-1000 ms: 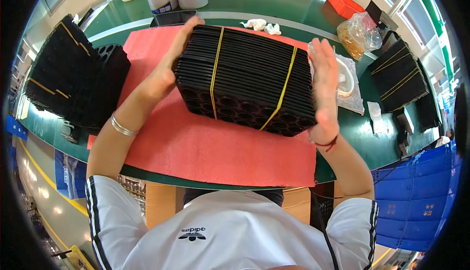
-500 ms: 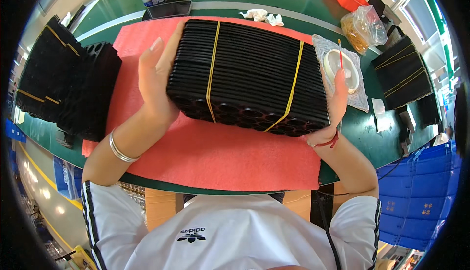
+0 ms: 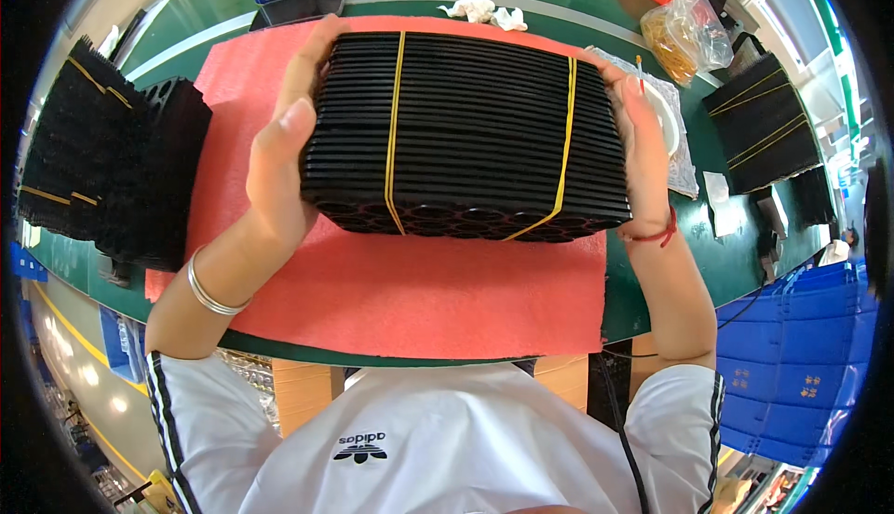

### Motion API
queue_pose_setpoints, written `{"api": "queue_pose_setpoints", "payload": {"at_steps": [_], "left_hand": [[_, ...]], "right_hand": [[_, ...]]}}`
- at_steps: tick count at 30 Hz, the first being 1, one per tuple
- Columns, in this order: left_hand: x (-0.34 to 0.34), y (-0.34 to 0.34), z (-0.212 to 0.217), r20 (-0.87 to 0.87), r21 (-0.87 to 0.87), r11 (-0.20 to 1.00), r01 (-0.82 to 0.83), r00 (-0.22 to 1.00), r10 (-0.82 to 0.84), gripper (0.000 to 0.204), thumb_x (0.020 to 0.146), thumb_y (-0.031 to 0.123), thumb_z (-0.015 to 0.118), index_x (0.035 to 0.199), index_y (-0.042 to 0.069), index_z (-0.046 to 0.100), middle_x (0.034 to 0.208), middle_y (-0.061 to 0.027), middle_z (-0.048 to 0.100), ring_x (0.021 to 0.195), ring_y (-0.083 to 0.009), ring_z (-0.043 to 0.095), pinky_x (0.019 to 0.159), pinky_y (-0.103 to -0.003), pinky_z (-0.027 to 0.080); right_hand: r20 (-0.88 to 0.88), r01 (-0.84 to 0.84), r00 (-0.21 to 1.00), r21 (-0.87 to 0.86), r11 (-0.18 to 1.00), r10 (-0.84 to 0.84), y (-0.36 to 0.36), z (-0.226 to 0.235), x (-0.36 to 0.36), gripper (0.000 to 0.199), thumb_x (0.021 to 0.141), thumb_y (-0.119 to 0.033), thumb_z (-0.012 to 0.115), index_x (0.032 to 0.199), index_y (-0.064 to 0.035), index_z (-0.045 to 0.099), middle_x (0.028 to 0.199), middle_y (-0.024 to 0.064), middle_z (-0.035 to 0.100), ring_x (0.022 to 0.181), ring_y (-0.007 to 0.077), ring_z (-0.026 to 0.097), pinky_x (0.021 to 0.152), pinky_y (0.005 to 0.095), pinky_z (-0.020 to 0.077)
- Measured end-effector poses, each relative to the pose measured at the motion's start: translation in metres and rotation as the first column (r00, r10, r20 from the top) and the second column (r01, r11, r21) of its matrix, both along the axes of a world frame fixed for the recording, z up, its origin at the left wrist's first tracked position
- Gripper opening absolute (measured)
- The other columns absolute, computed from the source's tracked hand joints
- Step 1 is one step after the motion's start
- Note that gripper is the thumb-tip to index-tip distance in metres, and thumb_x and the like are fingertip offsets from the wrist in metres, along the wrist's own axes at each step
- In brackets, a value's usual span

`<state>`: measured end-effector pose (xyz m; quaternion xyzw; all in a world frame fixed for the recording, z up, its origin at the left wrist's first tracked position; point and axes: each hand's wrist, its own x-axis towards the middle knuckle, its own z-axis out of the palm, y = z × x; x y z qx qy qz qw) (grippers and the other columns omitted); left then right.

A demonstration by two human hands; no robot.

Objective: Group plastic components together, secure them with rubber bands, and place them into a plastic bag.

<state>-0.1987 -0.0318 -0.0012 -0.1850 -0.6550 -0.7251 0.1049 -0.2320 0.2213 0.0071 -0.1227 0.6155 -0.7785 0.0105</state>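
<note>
Between my two hands is a thick stack of thin black plates with round holes [image 3: 480, 132], bound by two yellow rubber bands [image 3: 394, 132]. My left hand [image 3: 284, 155] presses on its left end, thumb toward me and fingers reaching round the far corner. My right hand [image 3: 641, 146] grips the right end, its fingers partly hidden behind the stack. The layered edges face up, and a row of round holes shows along the near side. Beneath lies a pink foam mat [image 3: 419, 300]; whether the stack touches it I cannot tell.
More black stacks [image 3: 102, 155] stand at the left, and banded ones [image 3: 764, 128] at the right. Behind my right hand are a white tape roll [image 3: 669, 118] and a bag of yellow rubber bands [image 3: 684, 34]. Crumpled white tissues [image 3: 480, 9] lie at the back, near a dark flat tray [image 3: 298, 8].
The stack has levelled out, its right end swinging up and away from me. My right hand has turned with it, and its thumb has shifted. My left hand has moved slightly left.
</note>
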Motion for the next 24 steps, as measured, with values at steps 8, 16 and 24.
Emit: {"api": "queue_pose_setpoints", "payload": {"at_steps": [8, 16, 24], "left_hand": [[0.002, 0.001, -0.003, -0.031, 0.079, 0.993, 0.086, 0.996, -0.084, 0.080, 0.082, 0.042, 0.047, 0.140, -0.005, 0.019, 0.137, -0.0173, 0.035, 0.126, -0.0232, 0.037, 0.105, -0.032, 0.024], [-0.007, -0.005, -0.015, 0.017, 0.073, 0.995, 0.063, 0.998, -0.065, 0.081, 0.079, 0.033, 0.050, 0.142, -0.004, 0.014, 0.141, -0.0162, 0.029, 0.129, -0.0218, 0.030, 0.106, -0.032, 0.021], [0.002, 0.002, -0.007, 0.110, 0.272, 0.957, 0.103, 0.984, -0.137, 0.076, 0.083, 0.025, 0.047, 0.142, -0.004, 0.008, 0.136, -0.0150, 0.036, 0.124, -0.0206, 0.036, 0.104, -0.032, 0.026]], "right_hand": [[-0.052, -0.040, 0.998, 0.045, 0.998, 0.043, 0.010, -0.002, -0.018, 0.032, 0.092, -0.028, 0.046, 0.106, 0.0002, 0.054, 0.099, 0.0053, 0.059, 0.091, 0.0117, 0.055, 0.083, 0.0263, 0.0427], [-0.030, -0.277, 0.948, 0.417, 0.866, 0.317, 0.010, 0.028, -0.035, 0.036, 0.090, -0.024, 0.053, 0.109, 0.0057, 0.058, 0.103, 0.0075, 0.063, 0.094, 0.0122, 0.058, 0.087, 0.0254, 0.0415], [-0.038, -0.247, 0.945, 0.570, 0.784, 0.326, 0.028, 0.052, -0.032, 0.041, 0.091, -0.031, 0.053, 0.108, 0.0059, 0.060, 0.102, 0.0059, 0.063, 0.095, 0.0120, 0.056, 0.088, 0.0252, 0.0403]]}}
